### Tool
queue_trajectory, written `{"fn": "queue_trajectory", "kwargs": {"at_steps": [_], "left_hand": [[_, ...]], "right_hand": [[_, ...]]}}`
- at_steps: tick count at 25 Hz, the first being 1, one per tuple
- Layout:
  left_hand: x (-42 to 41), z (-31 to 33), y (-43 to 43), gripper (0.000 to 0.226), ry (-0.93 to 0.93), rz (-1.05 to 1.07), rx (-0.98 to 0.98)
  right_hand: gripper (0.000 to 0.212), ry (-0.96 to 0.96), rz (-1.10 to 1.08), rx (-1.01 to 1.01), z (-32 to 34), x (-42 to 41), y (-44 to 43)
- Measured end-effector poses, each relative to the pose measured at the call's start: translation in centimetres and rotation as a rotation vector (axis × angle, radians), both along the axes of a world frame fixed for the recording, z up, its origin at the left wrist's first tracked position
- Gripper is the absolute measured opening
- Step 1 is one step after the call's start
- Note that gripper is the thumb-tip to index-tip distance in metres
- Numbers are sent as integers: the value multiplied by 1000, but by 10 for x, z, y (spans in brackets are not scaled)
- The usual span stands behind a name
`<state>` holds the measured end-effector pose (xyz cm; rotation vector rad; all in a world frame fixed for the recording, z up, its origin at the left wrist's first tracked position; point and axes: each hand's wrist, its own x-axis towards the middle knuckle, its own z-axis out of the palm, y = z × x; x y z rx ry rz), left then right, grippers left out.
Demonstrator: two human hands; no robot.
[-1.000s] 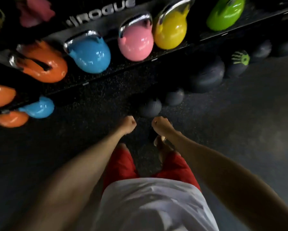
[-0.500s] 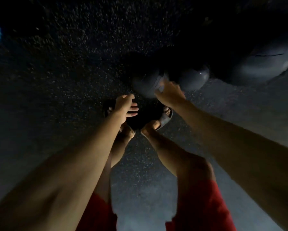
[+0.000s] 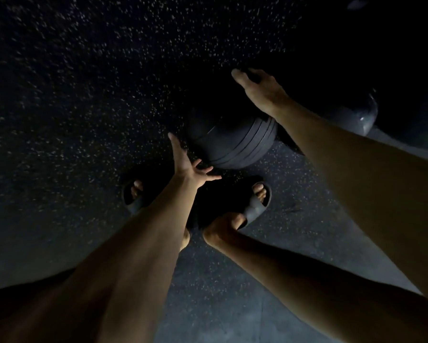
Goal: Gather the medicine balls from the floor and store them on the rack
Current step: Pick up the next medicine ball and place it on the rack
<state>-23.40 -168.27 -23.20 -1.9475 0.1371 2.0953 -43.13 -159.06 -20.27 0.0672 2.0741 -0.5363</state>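
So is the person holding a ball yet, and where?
Not yet. The left hand is open beside the ribbed medicine ball, which sits on the floor. The right hand reaches over its far side; whether it touches cannot be told.

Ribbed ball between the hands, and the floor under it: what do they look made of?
The ribbed ball looks like dark moulded rubber with a matte finish: parallel raised ridges curve round it and only a dull sheen shows. The floor looks like black rubber gym matting, judging by its pale flecks scattered through a dark, non-reflective surface. The dim light leaves both open.
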Motion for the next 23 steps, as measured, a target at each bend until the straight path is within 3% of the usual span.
{"fn": "queue_trajectory", "kwargs": {"at_steps": [2,4,7,11,16,19,23], "left_hand": [[-11,-3,3,107,127,33,87],[-19,4,8,96,212,47,125],[-15,23,8,76,179,23,59],[19,69,-12,70,106,-70,-2],[58,195,-58,74,39,-326,-57],[73,290,-91,76,-21,-561,-165],[95,426,-129,88,-13,-704,-329]], "right_hand": [[76,10,-19,2,-10,0,-2],[84,66,-22,19,-7,6,-4],[89,104,-49,12,-2,21,-4],[88,75,-154,-26,37,66,-4],[74,24,-409,-121,146,142,-10],[69,22,-533,-203,240,177,-24],[61,66,-619,-281,375,211,-40]]}}
